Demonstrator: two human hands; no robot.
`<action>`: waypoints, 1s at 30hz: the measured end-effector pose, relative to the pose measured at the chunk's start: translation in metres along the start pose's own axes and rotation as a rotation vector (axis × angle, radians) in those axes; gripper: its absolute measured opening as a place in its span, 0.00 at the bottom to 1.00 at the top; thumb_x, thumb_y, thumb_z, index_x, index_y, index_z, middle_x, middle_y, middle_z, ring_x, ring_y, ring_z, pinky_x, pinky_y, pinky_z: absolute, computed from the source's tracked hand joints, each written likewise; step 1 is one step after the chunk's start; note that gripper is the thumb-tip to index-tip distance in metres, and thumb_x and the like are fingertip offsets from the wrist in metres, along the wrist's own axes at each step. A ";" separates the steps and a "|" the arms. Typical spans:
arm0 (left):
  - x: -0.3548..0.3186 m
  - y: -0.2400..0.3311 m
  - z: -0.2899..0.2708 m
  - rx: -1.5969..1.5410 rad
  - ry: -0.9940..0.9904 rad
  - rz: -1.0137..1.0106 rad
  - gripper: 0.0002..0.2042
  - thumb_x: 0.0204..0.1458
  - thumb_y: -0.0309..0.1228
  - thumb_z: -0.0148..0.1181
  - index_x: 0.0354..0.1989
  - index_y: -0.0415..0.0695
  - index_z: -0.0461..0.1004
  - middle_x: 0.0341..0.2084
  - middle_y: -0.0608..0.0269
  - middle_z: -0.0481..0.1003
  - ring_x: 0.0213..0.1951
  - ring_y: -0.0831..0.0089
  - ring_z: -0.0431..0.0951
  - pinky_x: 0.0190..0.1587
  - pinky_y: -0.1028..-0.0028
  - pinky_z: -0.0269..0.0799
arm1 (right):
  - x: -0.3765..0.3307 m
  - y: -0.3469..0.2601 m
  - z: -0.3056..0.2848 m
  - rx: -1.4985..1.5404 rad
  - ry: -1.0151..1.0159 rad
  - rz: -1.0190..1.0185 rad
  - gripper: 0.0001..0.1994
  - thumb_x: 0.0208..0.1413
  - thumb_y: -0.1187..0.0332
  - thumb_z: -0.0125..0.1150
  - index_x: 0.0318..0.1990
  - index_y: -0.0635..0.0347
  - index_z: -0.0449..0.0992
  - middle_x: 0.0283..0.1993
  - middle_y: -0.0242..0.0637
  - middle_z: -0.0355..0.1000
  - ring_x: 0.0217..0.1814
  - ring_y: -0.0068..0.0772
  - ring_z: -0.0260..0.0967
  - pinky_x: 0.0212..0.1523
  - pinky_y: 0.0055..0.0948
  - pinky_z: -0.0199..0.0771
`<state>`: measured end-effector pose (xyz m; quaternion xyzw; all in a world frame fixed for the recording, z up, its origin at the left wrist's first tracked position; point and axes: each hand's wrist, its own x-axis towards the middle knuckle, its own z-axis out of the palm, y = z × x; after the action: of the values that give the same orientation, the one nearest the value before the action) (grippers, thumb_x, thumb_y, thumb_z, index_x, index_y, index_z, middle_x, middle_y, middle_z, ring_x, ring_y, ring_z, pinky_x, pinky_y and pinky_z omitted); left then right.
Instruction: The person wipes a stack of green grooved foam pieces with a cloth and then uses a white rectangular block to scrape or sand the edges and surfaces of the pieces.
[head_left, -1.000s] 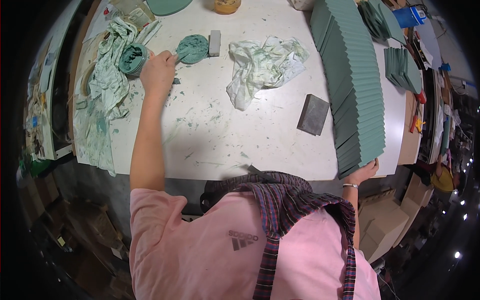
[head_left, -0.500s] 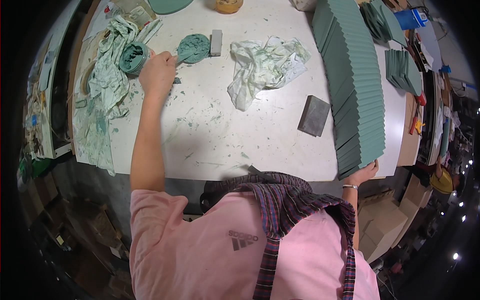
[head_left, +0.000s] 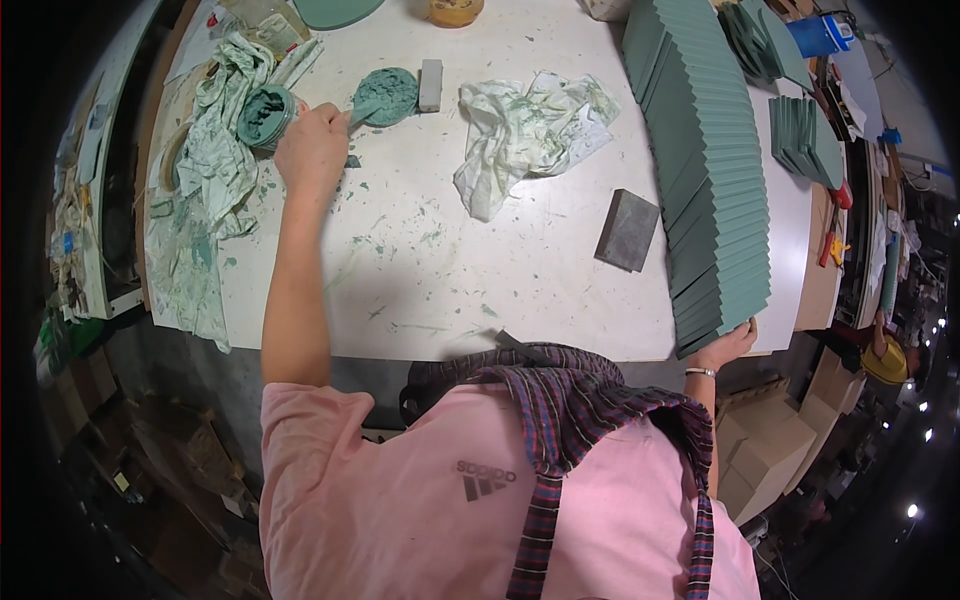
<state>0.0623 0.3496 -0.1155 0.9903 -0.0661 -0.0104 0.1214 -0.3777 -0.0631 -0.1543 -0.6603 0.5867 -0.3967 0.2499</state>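
Observation:
My left hand is closed around a small putty knife; its handle is hidden in the fist. The blade, smeared green, lies against a round mound of thick green paste. Just left of the fist, an open jar of the same paste tilts on a stained cloth. My right hand grips the near end of a long green piece with a ridged, sawtooth-like surface, which runs along the right side of the table. Its fingers are partly hidden beneath that end.
A grey sanding block and a crumpled, green-stained white cloth lie on the white table. A light grey block stands by the paste. More green pieces sit at the far right, and an amber container at the back.
My left hand has shifted very slightly left with the putty knife, its blade still at the paste. My right hand has stayed on the ridged green piece.

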 end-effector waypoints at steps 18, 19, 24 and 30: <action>0.020 -0.029 0.041 -0.748 -0.312 -0.092 0.13 0.53 0.33 0.60 0.20 0.38 0.74 0.14 0.64 0.70 0.16 0.76 0.65 0.22 0.73 0.58 | 0.001 0.000 -0.001 -0.047 -0.007 0.005 0.24 0.61 0.60 0.44 0.57 0.71 0.66 0.58 0.51 0.60 0.59 0.46 0.59 0.61 0.38 0.58; 0.018 -0.027 0.042 -0.963 -0.335 -0.147 0.14 0.53 0.30 0.61 0.17 0.37 0.73 0.12 0.67 0.67 0.14 0.81 0.58 0.20 0.77 0.53 | 0.001 0.001 -0.001 -0.056 -0.008 0.001 0.24 0.61 0.60 0.44 0.57 0.71 0.66 0.58 0.51 0.60 0.59 0.46 0.59 0.61 0.38 0.58; 0.012 -0.021 0.037 -1.037 -0.343 -0.194 0.15 0.53 0.28 0.61 0.16 0.37 0.71 0.11 0.71 0.65 0.15 0.83 0.57 0.19 0.78 0.50 | 0.000 -0.001 -0.002 -0.050 -0.001 0.026 0.23 0.61 0.60 0.43 0.57 0.70 0.66 0.58 0.51 0.60 0.59 0.46 0.58 0.61 0.39 0.57; 0.012 -0.026 0.045 -0.933 -0.296 -0.142 0.13 0.53 0.31 0.61 0.19 0.37 0.74 0.11 0.70 0.66 0.16 0.81 0.60 0.20 0.77 0.53 | -0.001 -0.002 0.000 -0.030 -0.004 0.023 0.23 0.62 0.60 0.43 0.57 0.69 0.66 0.57 0.50 0.60 0.60 0.45 0.58 0.61 0.38 0.57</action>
<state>0.0759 0.3623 -0.1655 0.8204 -0.0032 -0.1878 0.5401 -0.3764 -0.0621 -0.1525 -0.6578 0.5997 -0.3839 0.2457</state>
